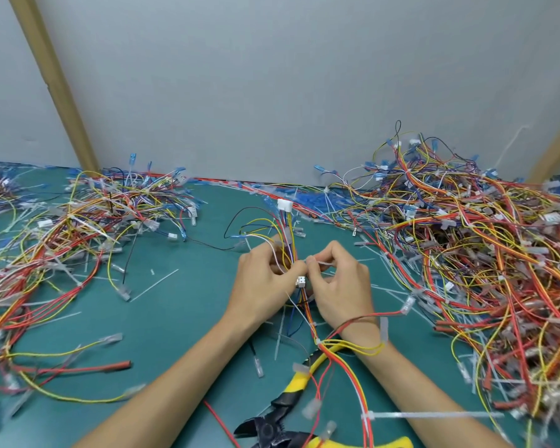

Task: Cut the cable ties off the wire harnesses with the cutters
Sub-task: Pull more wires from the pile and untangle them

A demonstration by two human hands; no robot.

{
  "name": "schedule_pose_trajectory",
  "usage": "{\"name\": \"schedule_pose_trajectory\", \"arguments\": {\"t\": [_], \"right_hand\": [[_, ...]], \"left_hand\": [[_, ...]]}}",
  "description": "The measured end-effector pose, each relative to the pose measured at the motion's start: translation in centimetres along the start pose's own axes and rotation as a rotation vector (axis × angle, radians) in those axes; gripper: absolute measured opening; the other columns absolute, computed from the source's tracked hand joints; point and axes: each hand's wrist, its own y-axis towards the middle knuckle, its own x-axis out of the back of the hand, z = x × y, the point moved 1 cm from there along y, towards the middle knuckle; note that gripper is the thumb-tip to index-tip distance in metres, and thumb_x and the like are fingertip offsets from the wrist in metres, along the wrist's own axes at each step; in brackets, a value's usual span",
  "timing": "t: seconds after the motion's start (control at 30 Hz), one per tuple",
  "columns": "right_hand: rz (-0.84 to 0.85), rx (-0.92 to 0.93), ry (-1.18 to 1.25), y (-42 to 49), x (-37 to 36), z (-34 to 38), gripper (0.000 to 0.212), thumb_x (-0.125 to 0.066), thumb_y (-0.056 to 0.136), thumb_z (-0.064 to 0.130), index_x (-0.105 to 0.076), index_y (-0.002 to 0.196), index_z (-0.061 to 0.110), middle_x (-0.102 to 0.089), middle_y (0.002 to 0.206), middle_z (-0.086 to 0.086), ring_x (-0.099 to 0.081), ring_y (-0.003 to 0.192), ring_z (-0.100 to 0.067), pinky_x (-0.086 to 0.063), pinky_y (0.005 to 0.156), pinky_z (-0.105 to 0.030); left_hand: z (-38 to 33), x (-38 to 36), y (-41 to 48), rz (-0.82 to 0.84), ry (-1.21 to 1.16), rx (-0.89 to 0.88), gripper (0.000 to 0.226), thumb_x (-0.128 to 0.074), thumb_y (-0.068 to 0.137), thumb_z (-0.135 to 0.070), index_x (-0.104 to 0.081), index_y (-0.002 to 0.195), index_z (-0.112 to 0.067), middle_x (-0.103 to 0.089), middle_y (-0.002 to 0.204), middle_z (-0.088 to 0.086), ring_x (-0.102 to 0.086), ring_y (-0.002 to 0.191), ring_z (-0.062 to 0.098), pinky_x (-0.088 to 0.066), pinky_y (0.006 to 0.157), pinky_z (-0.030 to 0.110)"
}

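Wire harness [290, 234]: a light, floppy bundle of thin coloured wires, held over the green desk [181, 318]. The left hand [259, 286] grips the bundle. The right hand [340, 286] pinches its thin, springy cable tie [324, 263] with curled fingers. It looks best held close beside the tie. The cutters [285, 409] lie nearby.

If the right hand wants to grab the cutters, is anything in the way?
Yes. Yellow and orange wires lie across the handles of the cutters, and a red wire drapes over the right wrist. The left hand and right hand hold the wire harness.
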Motion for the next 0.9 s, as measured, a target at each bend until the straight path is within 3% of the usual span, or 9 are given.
{"name": "schedule_pose_trajectory", "arguments": {"t": [0.07,0.17,0.23,0.4,0.5,0.6,0.7,0.77,0.9], "right_hand": [[-0.007,0.003,-0.009,-0.1,0.0,-0.1,0.023,-0.068,0.091,0.013,-0.053,0.073,0.015,-0.060,0.068,0.006,-0.044,0.057,-0.011,-0.027,0.061,-0.026],[0.002,-0.022,0.018,0.2,0.1,-0.4,0.025,-0.068,0.091,0.015,-0.053,0.072,0.017,-0.060,0.067,0.011,-0.053,0.067,-0.009,-0.034,0.063,-0.026],[0.048,-0.116,0.132,0.6,0.3,-0.7,0.025,-0.067,0.091,0.016,-0.053,0.071,0.019,-0.063,0.068,0.005,-0.064,0.061,-0.014,-0.044,0.057,-0.029],[0.151,-0.246,0.438,0.7,0.5,-1.0,0.022,-0.064,0.088,0.033,-0.059,0.078,0.014,-0.068,0.070,-0.001,-0.060,0.044,-0.013,-0.038,0.037,-0.023],[0.226,-0.179,0.458,0.7,0.4,-0.8,0.034,-0.064,0.080,0.055,-0.068,0.086,0.022,-0.070,0.072,0.006,-0.060,0.055,-0.004,-0.041,0.047,-0.018],[0.205,-0.110,0.451,0.8,0.4,-0.9,0.016,-0.072,0.083,0.046,-0.071,0.086,0.030,-0.072,0.076,0.009,-0.065,0.070,-0.001,-0.044,0.062,-0.013],[0.129,-0.083,0.450,0.9,0.5,-1.2,0.004,-0.073,0.088,0.032,-0.072,0.085,0.031,-0.072,0.079,0.013,-0.067,0.077,-0.003,-0.047,0.070,-0.012],[0.082,-0.126,0.488,0.9,0.7,-1.3,0.007,-0.071,0.086,0.039,-0.071,0.087,0.032,-0.071,0.077,0.010,-0.068,0.076,-0.010,-0.050,0.073,-0.022],[0.063,-0.170,0.556,0.8,0.9,-1.1,0.014,-0.067,0.084,0.043,-0.070,0.085,0.029,-0.064,0.067,0.011,-0.060,0.065,-0.007,-0.043,0.065,-0.028]], "left_hand": [[0.1,-0.1,0.0,-0.025,0.032,-0.016,0.022,-0.064,0.071,-0.033,-0.061,0.072,-0.011,-0.064,0.062,0.006,-0.057,0.058,0.025,-0.046,0.058,0.030],[0.3,-0.2,-0.3,-0.033,-0.002,-0.030,0.019,-0.072,0.081,-0.029,-0.062,0.079,-0.013,-0.067,0.066,0.003,-0.060,0.054,0.012,-0.050,0.060,0.031],[0.4,-0.1,-0.6,-0.028,-0.042,-0.045,0.020,-0.076,0.085,-0.029,-0.063,0.086,-0.014,-0.070,0.070,0.002,-0.067,0.059,0.008,-0.055,0.061,0.031],[0.5,0.3,-0.6,-0.070,0.012,-0.106,0.029,-0.081,0.081,-0.038,-0.063,0.095,-0.020,-0.067,0.076,-0.011,-0.060,0.062,0.000,-0.045,0.060,0.016],[0.5,0.1,-0.8,0.006,0.122,-0.253,0.021,-0.075,0.087,-0.030,-0.062,0.102,-0.021,-0.066,0.087,-0.009,-0.058,0.074,0.006,-0.044,0.067,0.020],[0.7,0.0,-0.9,0.059,0.264,-0.345,0.024,-0.068,0.090,-0.018,-0.057,0.112,-0.017,-0.055,0.109,-0.004,-0.054,0.087,0.013,-0.048,0.081,0.038],[0.5,0.1,-1.0,0.079,0.240,-0.364,0.029,-0.065,0.087,-0.023,-0.060,0.116,-0.022,-0.049,0.117,-0.010,-0.055,0.091,0.006,-0.046,0.085,0.022],[0.6,0.4,-0.8,-0.030,0.159,-0.262,0.025,-0.062,0.086,-0.019,-0.067,0.109,-0.026,-0.056,0.110,-0.013,-0.059,0.087,0.003,-0.043,0.079,0.014],[2.1,1.5,0.6,-0.284,-0.003,0.160,0.007,-0.056,0.095,-0.017,-0.063,0.095,-0.018,-0.067,0.102,0.002,-0.067,0.084,0.015,-0.054,0.086,0.039]]}}
